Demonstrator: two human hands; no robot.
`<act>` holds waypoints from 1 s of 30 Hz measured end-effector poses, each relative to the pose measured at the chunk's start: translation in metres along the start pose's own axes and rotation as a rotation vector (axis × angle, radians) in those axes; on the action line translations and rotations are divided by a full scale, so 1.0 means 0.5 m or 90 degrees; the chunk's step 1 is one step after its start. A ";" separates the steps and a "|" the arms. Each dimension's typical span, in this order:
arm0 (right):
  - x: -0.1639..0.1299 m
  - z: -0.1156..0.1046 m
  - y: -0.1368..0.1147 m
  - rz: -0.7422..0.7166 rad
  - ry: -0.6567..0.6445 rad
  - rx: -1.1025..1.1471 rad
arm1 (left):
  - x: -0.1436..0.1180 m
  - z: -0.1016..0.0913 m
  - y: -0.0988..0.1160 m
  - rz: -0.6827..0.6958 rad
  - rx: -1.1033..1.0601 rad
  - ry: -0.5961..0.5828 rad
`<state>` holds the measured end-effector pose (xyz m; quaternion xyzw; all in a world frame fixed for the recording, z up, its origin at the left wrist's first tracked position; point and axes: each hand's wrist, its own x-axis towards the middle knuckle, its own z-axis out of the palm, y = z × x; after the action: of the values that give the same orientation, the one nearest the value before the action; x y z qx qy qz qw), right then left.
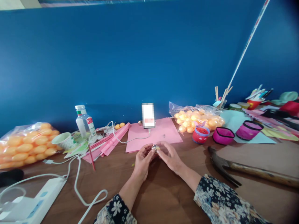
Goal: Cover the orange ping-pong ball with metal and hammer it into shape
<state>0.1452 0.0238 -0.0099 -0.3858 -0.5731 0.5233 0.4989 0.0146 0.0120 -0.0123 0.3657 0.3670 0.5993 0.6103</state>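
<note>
Both of my hands meet at the middle of the table's near side. Between their fingertips sits a small shiny metal ball [155,147], gold and silver in its glints. My left hand [142,160] pinches it from the left with thumb and fingers. From the other side, my right hand [172,158] presses its thumb and fingers against it. The fingers partly cover the ball's underside. Just beyond lie pink paper sheets [137,140], on which a phone with a blurred-out screen [148,115] stands upright. A similar shiny ball [140,122] rests beside the phone.
A claw hammer [257,170] lies at right, near magenta fabric rings [223,136] and a red cup [201,135]. Bags of orange balls [25,144] flank the table. At left are a power strip [35,202], white cables, a paper cup [64,140] and a clear bottle [84,121].
</note>
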 end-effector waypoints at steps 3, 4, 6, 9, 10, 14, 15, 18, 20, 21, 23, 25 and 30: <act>0.001 0.000 0.001 -0.022 -0.006 0.012 | 0.001 -0.001 0.000 -0.007 -0.003 0.002; 0.001 -0.001 0.000 -0.024 -0.007 0.016 | 0.002 -0.001 0.000 -0.008 -0.004 0.002; 0.000 -0.002 -0.002 -0.012 -0.010 0.021 | 0.002 -0.002 -0.002 -0.007 -0.006 0.004; -0.001 -0.003 -0.005 0.013 -0.012 0.022 | 0.002 -0.002 -0.003 -0.008 -0.003 0.008; -0.001 -0.004 -0.006 0.014 -0.013 0.022 | 0.002 -0.002 -0.004 -0.008 0.000 0.009; -0.002 -0.006 -0.009 0.015 -0.019 0.026 | 0.002 -0.004 -0.003 -0.015 0.014 0.003; -0.002 -0.006 -0.010 0.018 -0.019 0.029 | 0.002 -0.005 -0.003 -0.018 0.016 0.000; -0.001 -0.007 -0.010 0.031 -0.017 0.038 | 0.002 -0.005 -0.001 -0.022 0.020 0.003; 0.000 -0.007 -0.009 0.035 -0.015 0.043 | 0.001 -0.004 0.000 -0.022 0.020 0.004; 0.000 -0.007 -0.009 0.036 -0.016 0.042 | 0.000 -0.003 0.000 -0.022 0.018 0.003; 0.000 -0.007 -0.009 0.035 -0.017 0.035 | 0.000 -0.002 0.001 -0.024 0.010 0.003; 0.001 -0.007 -0.009 0.034 -0.017 0.026 | -0.001 -0.001 0.001 -0.026 0.002 0.004; 0.002 -0.010 -0.010 0.035 -0.019 0.013 | 0.000 -0.001 0.003 -0.032 -0.001 0.001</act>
<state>0.1503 0.0251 -0.0051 -0.3885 -0.5642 0.5481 0.4800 0.0134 0.0120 -0.0114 0.3550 0.3764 0.5843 0.6252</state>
